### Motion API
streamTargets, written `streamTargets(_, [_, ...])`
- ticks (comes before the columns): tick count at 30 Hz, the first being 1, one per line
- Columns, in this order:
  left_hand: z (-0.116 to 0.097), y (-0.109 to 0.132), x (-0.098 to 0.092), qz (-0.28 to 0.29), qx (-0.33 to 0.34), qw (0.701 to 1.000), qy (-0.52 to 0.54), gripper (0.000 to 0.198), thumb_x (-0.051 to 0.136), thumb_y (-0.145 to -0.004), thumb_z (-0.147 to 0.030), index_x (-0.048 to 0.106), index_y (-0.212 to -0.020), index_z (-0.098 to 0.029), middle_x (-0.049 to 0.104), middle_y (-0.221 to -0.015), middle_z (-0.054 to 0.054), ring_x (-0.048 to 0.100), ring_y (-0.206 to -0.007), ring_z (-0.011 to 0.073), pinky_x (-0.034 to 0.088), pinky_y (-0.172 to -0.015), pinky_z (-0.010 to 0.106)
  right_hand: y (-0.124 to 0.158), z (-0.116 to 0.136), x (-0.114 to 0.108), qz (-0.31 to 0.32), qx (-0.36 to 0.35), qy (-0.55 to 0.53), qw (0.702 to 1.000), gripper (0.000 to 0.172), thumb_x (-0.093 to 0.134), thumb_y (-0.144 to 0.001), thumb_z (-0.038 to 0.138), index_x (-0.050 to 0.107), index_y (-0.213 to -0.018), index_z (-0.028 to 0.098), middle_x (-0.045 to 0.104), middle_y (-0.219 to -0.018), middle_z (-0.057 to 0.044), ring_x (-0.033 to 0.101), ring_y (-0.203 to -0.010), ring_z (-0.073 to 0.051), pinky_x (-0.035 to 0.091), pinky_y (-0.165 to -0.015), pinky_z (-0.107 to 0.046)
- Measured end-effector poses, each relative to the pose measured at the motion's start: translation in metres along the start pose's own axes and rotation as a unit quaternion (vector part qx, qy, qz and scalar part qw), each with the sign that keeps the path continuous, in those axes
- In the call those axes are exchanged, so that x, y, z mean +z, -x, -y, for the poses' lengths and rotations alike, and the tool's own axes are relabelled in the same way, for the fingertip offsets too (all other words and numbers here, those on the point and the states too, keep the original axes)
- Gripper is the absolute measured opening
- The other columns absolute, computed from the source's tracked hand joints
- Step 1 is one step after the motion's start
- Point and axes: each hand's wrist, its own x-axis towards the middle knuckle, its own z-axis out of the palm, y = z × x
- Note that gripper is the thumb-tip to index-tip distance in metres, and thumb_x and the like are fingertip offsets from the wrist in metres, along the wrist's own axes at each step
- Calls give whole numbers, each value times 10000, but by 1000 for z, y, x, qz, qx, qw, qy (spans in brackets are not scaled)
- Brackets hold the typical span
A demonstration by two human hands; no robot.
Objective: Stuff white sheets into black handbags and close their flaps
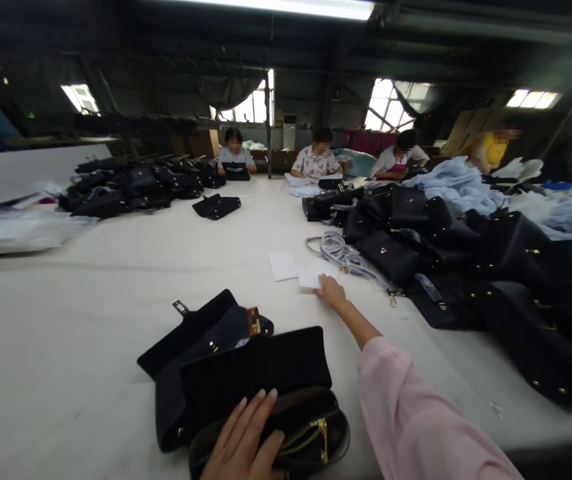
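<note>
An open black handbag lies nearest to me, its flap folded back and a gold zip showing in its mouth. My left hand rests on it with fingers stretched out over the opening and the flap. Farther out, my right hand reaches to a white paper piece, its fingers closed at the near edge. Beside that lies another white paper piece. Touching the near bag from behind is a second black handbag, flap raised, with a gold clasp.
Black handbags are heaped on the right, with coiled grey straps beside them. Another heap of black bags stands back left, near clear plastic wrapping. Light blue material lies back right. Several people sit across the white table.
</note>
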Motion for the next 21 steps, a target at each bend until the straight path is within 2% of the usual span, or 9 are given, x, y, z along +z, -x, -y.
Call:
streamTargets(2, [-13,-2,-12,10,-78,996,32,177,551,-865,-160,643,-1010,-203,550,-1338,121,500,-1259,281,511,-973,441,19,-1,-8,-19,11,-1,1000,378,453,-942,245,524,-1308,178,557,-1337,-143,510,-1224,-262,405,-988,-382])
streamTargets(4, [-24,-3,-22,8,-163,985,47,232,582,-844,-113,639,-1058,-182,567,-1266,135,528,-1189,283,499,-965,461,43,-5,-20,-44,31,0,999,395,325,-991,275,493,-1328,157,610,-1243,-158,562,-1139,-265,419,-947,-379])
streamTargets(6, [-32,0,-26,-2,-216,975,53,274,615,-833,-115,631,-1100,-170,583,-1154,134,554,-1088,267,499,-928,461,71,-12,-37,-120,46,-22,991,444,252,-1012,338,498,-1298,105,642,-1136,-183,595,-1037,-273,441,-878,-380])
streamTargets(9, [-42,9,-26,-28,-228,972,59,335,636,-821,-108,611,-1150,-168,584,-1053,110,553,-1015,244,484,-906,450,131,-17,-75,-315,0,-174,933,438,459,-941,490,635,-1012,95,672,-825,-108,607,-747,-215,470,-689,-314])
streamTargets(11, [-48,15,-23,-53,-214,974,58,355,634,-815,-84,604,-1158,-173,588,-1029,96,549,-1010,238,467,-920,448,182,-15,-100,-363,-35,-279,888,404,606,-854,512,655,-872,111,650,-714,-61,586,-650,-177,468,-604,-278])
streamTargets(13, [-51,18,-20,-70,-196,977,55,356,623,-818,-74,600,-1157,-178,594,-1030,93,547,-1019,239,453,-931,449,230,-8,-118,-348,-67,-358,864,348,685,-804,475,667,-849,130,672,-736,-53,608,-655,-175,490,-593,-276])
streamTargets(16, [-54,17,-17,-63,-174,982,47,327,599,-836,-86,593,-1150,-176,611,-1060,97,545,-1038,248,443,-924,439,278,5,-127,-265,-111,-410,866,279,715,-788,425,692,-872,159,710,-810,-55,649,-715,-202,536,-624,-306])
streamTargets(18, [-56,14,-18,-48,-167,984,36,286,588,-848,-104,594,-1127,-169,629,-1058,96,546,-1027,253,439,-901,428,291,12,-122,-207,-124,-419,875,268,704,-799,421,703,-877,164,717,-810,-51,660,-728,-212,551,-630,-313])
streamTargets(21, [-59,11,-21,-14,-163,986,13,222,580,-862,-136,591,-1083,-155,645,-1011,92,557,-956,251,436,-847,413,293,20,-107,-142,-129,-451,872,290,680,-819,430,708,-910,156,722,-828,-52,669,-748,-213,559,-652,-306])
